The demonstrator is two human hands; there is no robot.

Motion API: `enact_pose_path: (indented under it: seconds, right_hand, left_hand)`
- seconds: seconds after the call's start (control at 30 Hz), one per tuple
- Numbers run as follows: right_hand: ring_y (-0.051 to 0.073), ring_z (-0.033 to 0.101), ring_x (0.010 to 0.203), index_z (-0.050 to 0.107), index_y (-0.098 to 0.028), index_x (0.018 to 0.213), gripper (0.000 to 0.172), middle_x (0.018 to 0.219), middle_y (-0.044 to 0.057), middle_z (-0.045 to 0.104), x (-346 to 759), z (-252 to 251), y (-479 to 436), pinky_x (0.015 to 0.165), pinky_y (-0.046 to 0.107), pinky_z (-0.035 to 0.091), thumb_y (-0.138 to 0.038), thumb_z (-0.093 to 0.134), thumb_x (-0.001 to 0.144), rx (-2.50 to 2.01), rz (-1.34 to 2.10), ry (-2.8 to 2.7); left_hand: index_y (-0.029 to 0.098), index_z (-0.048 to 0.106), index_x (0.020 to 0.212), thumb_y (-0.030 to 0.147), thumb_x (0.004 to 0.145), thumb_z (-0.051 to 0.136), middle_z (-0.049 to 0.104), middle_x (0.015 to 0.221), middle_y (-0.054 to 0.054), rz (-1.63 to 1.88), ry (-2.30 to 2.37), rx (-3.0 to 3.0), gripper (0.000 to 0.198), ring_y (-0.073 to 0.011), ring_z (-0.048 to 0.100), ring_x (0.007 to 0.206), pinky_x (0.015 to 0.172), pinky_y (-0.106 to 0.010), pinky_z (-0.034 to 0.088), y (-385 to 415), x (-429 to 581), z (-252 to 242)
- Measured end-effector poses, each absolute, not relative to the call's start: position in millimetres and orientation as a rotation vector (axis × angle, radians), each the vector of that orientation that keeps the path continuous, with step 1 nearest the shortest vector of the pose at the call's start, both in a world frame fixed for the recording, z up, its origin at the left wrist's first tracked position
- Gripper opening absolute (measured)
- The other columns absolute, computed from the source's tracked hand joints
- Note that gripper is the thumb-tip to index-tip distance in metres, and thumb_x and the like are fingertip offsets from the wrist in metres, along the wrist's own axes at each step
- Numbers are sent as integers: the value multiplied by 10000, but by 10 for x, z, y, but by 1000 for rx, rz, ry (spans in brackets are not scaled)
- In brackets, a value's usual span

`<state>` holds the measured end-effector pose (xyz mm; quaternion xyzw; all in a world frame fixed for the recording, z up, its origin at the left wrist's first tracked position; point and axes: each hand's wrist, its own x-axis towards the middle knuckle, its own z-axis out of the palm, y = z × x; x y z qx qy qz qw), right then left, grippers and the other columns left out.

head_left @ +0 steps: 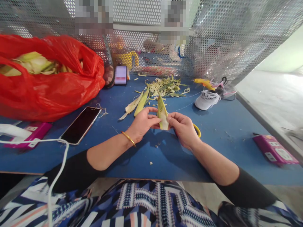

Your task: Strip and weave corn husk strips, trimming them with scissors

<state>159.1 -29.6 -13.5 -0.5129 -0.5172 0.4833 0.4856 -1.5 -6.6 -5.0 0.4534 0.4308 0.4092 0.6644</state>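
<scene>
A pale green corn husk (162, 111) stands upright between my two hands, its pointed tip up and its broad whitish end low. My left hand (145, 123) pinches the left edge of that husk between thumb and fingers. On the other side, my right hand (186, 129) grips the lower right edge. A yellow loop (198, 130), like a scissors handle, shows beside the right palm; the rest is hidden, so I cannot tell whether the hand holds it. Just beyond my left hand lie more husk leaves (142, 102), and behind them a pile of cut husk scraps (167, 85).
A red plastic bag (78, 83) of husks fills the left. Near it lie a phone (81, 124) and a magenta box (39, 134) with a white cable (62, 164). White thread (205, 100) and another magenta box (274, 148) are right. A perforated metal panel (151, 60) closes the back.
</scene>
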Motion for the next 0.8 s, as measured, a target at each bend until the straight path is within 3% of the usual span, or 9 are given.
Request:
enact_pose_path:
  seconds: [0.2,0.33,0.6,0.7,0.8]
  right_hand:
    - [129,559,557,598,-221,781,328,609,-33,619,1609,-147,-286,562,275,473,-509,742,720,-1267,1111,-1339]
    - [108,472,521,551,-222,753,354,578,-52,550,1622,-213,-283,507,255,387,-528,728,737,-1296,1046,-1414]
    - [111,425,525,497,-231,667,290,551,-47,492,1651,-192,-285,517,261,344,-433,552,868,-1375,769,-1507]
    - [109,442,519,497,-226,646,299,542,-43,502,1659,-186,-277,509,251,357,-418,556,867,-1366,781,-1519]
    - [116,492,512,590,-211,764,230,564,-42,559,1666,-212,-264,497,248,400,-425,601,847,-1322,902,-1451]
  left_hand:
    - [188,529,1206,78,741,673,695,687,46,989,1009,1256,499,-134,690,612,646,-259,561,-103,6,-74]
    - [171,531,1267,88,719,691,681,638,56,920,1003,1338,577,-138,684,592,619,-243,541,-136,20,-99]
    - [205,456,1457,94,765,641,723,725,32,957,993,1469,725,-151,721,645,713,-269,585,-155,12,-136]
    - [238,486,1455,78,790,618,733,775,31,993,1026,1736,697,-138,715,672,723,-257,570,-153,-11,-174]
    - [231,636,1274,69,823,572,739,872,-5,1002,1031,2136,483,-147,704,744,764,-285,559,-143,-50,-205]
